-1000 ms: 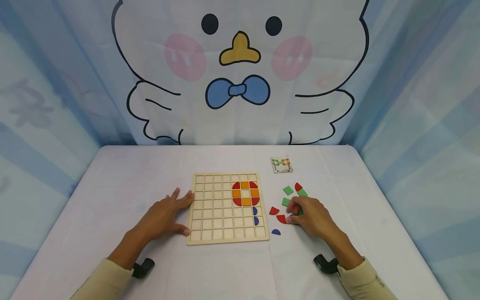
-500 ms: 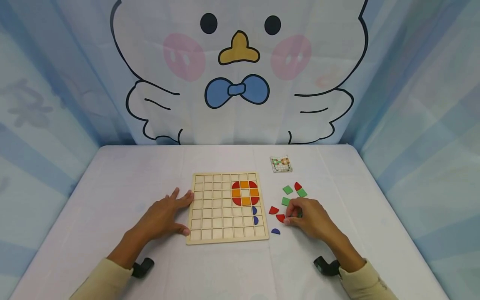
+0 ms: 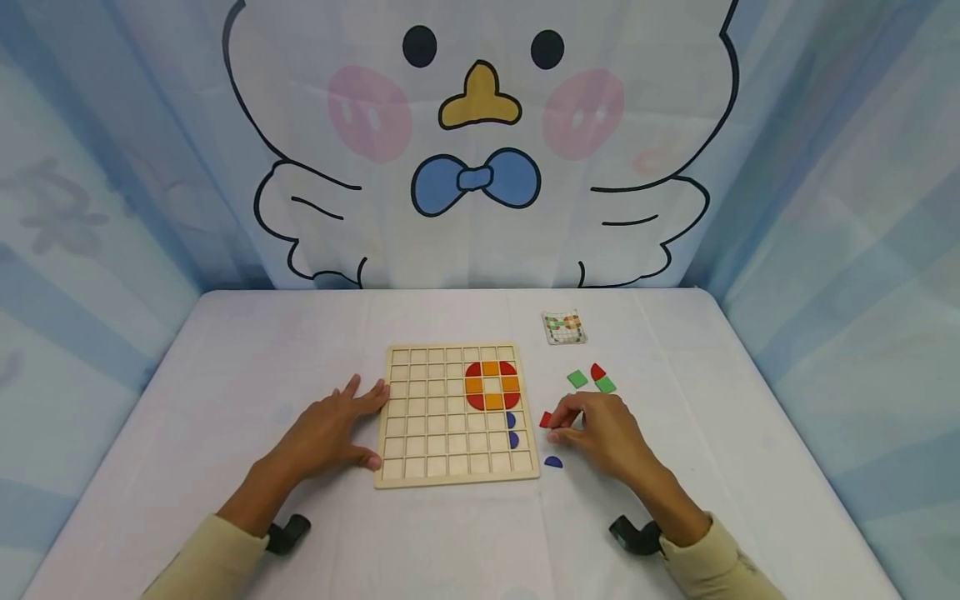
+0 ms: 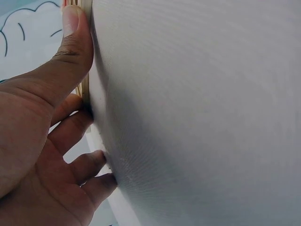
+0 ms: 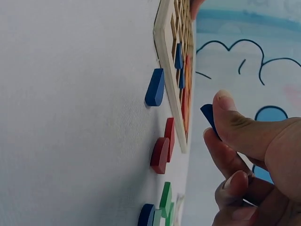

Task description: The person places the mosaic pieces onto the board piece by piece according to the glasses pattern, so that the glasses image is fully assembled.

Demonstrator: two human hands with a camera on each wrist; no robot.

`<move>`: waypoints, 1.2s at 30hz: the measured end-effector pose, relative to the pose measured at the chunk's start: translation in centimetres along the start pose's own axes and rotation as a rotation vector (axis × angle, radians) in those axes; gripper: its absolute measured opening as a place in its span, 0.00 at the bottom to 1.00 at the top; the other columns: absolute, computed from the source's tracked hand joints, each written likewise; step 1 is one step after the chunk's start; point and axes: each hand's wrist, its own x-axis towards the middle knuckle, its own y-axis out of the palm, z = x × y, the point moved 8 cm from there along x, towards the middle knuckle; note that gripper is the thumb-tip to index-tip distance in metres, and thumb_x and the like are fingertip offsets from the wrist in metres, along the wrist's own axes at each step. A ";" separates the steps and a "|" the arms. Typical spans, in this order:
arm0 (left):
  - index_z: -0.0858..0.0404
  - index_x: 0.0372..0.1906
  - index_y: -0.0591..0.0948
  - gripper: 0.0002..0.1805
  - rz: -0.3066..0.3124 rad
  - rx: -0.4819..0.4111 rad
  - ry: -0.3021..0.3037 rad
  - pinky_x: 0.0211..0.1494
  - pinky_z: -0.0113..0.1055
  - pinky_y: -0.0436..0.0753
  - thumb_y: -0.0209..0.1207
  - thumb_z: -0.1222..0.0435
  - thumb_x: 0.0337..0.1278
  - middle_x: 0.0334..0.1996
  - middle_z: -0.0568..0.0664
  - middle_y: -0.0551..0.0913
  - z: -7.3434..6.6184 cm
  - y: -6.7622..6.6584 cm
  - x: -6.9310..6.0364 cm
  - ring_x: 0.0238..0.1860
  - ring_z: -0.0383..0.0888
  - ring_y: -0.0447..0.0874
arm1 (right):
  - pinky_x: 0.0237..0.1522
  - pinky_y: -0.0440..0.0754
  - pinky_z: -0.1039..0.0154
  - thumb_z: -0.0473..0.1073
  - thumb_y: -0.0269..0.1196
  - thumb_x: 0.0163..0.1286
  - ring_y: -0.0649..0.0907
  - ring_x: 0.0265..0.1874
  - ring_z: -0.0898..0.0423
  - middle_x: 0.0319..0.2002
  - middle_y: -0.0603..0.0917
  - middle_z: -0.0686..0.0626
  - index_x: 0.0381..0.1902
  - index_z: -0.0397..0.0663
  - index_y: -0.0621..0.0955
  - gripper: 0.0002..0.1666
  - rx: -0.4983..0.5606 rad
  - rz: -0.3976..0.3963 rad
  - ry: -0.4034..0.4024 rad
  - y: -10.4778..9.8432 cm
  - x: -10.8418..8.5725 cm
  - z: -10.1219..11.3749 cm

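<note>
My left hand (image 3: 327,433) rests with spread fingers and thumb against the left edge of a wooden grid board (image 3: 457,482). In the left wrist view the thumb (image 4: 77,44) touches the board's side. My right hand (image 3: 603,427) is raised just right of the board. Between thumb and index finger it pinches a blue half-circle tile (image 5: 208,115), seen in the right wrist view; the hand hides this tile in the head view. Red and orange tiles (image 3: 492,402) form a ring in the board's upper right. Below them, two blue half-circle tiles (image 3: 513,440) sit in cells.
Right of the board lie a loose blue half-circle (image 3: 553,462), red quarter-circle tiles (image 5: 160,156) and green square tiles (image 3: 577,379). Another blue tile (image 5: 146,215) shows low in the right wrist view. A small pattern card (image 3: 564,327) lies farther back. A printed curtain (image 3: 472,242) hangs behind the table.
My right hand has moved left toward the board from among the loose tiles, carrying a blue half-circle tile. My left hand and the board have stayed in place.
</note>
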 end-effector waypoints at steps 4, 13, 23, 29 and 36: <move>0.54 0.83 0.64 0.63 -0.003 0.003 0.002 0.73 0.73 0.70 0.83 0.46 0.38 0.82 0.70 0.59 0.0 0.0 0.0 0.73 0.86 0.63 | 0.38 0.74 0.63 0.44 0.81 0.59 0.76 0.32 0.58 0.27 0.85 0.62 0.29 0.64 0.87 0.11 -0.005 -0.007 -0.011 0.3 0.1 0.7; 0.54 0.83 0.64 0.63 -0.006 0.005 0.000 0.73 0.73 0.70 0.83 0.47 0.38 0.82 0.71 0.59 0.0 0.0 -0.1 0.73 0.86 0.63 | 0.39 0.75 0.62 0.45 0.83 0.57 0.77 0.34 0.57 0.27 0.80 0.59 0.28 0.63 0.87 0.12 -0.012 -0.069 -0.026 0.8 0.1 2.2; 0.55 0.83 0.64 0.63 -0.009 -0.002 0.005 0.73 0.73 0.70 0.83 0.47 0.38 0.82 0.70 0.58 0.0 0.0 -0.1 0.73 0.86 0.63 | 0.36 0.77 0.65 0.45 0.80 0.62 0.77 0.33 0.58 0.30 0.82 0.59 0.35 0.59 0.85 0.11 0.033 -0.038 -0.010 1.8 0.0 3.2; 0.55 0.83 0.64 0.63 -0.004 -0.006 0.006 0.73 0.73 0.69 0.83 0.47 0.38 0.82 0.70 0.58 0.0 0.0 -0.1 0.73 0.86 0.62 | 0.39 0.77 0.66 0.39 0.73 0.70 0.77 0.35 0.60 0.34 0.81 0.60 0.44 0.61 0.89 0.10 0.051 0.019 -0.113 2.6 -0.3 4.1; 0.55 0.83 0.64 0.63 -0.007 0.000 0.013 0.73 0.73 0.70 0.82 0.47 0.38 0.82 0.70 0.58 0.1 0.0 0.0 0.73 0.86 0.63 | 0.35 0.79 0.69 0.38 0.72 0.72 0.78 0.29 0.59 0.32 0.84 0.61 0.42 0.57 0.85 0.07 0.136 0.093 -0.190 3.2 -0.3 4.7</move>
